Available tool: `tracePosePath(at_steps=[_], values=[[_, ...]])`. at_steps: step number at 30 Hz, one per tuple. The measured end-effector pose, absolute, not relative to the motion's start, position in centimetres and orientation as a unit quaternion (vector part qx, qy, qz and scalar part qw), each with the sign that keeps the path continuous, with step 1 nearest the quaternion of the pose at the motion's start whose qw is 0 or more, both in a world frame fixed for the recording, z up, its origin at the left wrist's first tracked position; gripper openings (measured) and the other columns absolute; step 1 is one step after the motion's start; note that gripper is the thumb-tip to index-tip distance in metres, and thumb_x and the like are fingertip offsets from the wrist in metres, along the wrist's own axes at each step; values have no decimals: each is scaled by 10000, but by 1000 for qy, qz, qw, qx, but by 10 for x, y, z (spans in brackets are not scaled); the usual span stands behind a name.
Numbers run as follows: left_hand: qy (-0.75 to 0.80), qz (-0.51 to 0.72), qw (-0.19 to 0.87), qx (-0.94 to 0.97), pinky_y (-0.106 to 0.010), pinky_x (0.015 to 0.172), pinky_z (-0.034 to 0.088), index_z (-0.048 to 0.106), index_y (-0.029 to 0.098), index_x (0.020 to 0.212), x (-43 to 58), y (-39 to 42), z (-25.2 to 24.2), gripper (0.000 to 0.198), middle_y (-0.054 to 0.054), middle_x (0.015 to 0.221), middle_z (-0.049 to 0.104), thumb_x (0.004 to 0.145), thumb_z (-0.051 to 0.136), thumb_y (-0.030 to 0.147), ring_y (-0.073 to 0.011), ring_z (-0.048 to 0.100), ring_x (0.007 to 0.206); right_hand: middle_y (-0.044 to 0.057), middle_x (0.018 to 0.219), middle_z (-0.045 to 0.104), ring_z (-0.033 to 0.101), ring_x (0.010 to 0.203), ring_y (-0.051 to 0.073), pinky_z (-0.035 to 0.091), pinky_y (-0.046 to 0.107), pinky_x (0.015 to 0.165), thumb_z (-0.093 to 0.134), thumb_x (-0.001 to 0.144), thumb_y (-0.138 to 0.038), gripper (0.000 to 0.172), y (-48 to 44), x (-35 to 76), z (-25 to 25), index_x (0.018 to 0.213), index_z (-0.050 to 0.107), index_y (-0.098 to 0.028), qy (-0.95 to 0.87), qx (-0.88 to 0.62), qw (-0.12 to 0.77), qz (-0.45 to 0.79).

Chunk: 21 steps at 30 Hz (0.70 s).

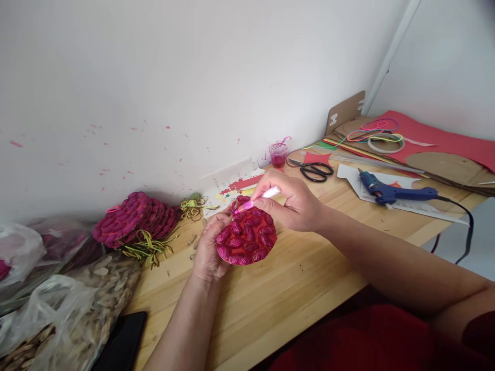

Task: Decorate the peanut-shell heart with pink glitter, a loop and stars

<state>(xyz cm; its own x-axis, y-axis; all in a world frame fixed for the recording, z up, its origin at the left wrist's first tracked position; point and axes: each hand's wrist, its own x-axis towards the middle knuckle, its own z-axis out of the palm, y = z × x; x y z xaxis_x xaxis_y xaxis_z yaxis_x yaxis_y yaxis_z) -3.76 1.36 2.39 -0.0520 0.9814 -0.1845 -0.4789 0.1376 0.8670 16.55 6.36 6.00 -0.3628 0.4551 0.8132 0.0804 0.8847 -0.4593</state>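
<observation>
My left hand (pixel 212 250) grips the left edge of a round red disc (pixel 249 237) covered with magenta-painted peanut shells, tilted above the table. A paintbrush (pixel 270 192) with a white handle is pinched between the thumb and fingers of my right hand (pixel 296 203). Its pink-stained tip touches or hovers just over the disc's upper left edge, where one shell (pixel 235 205) looks paler than the others. Behind my right hand, a clear cup (pixel 278 156) of pink paint stands against the wall. Parts of my left fingers are hidden by the disc.
At left, a stack of similar magenta discs (pixel 133 219) with yellow-green cords (pixel 149 250) stands beside bags of peanut shells (pixel 112 281). A black flat object (pixel 121 340) lies at front left. Right are scissors (pixel 317 171), a glue gun (pixel 390 193), a tape roll (pixel 385 143) and red sheets (pixel 444 134).
</observation>
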Motion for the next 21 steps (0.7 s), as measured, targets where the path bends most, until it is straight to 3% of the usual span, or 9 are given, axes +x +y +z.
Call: tracePosePath(at_steps=[21], values=[[410, 573, 649, 288, -220, 602, 501, 557, 172, 602, -38, 14, 24, 299, 27, 655, 554, 607, 834, 286, -98, 536, 596, 24, 858, 693, 608, 801, 159, 456, 319, 770, 644, 972, -219, 50, 66, 169, 60, 935, 642, -186, -812, -162, 528, 188]])
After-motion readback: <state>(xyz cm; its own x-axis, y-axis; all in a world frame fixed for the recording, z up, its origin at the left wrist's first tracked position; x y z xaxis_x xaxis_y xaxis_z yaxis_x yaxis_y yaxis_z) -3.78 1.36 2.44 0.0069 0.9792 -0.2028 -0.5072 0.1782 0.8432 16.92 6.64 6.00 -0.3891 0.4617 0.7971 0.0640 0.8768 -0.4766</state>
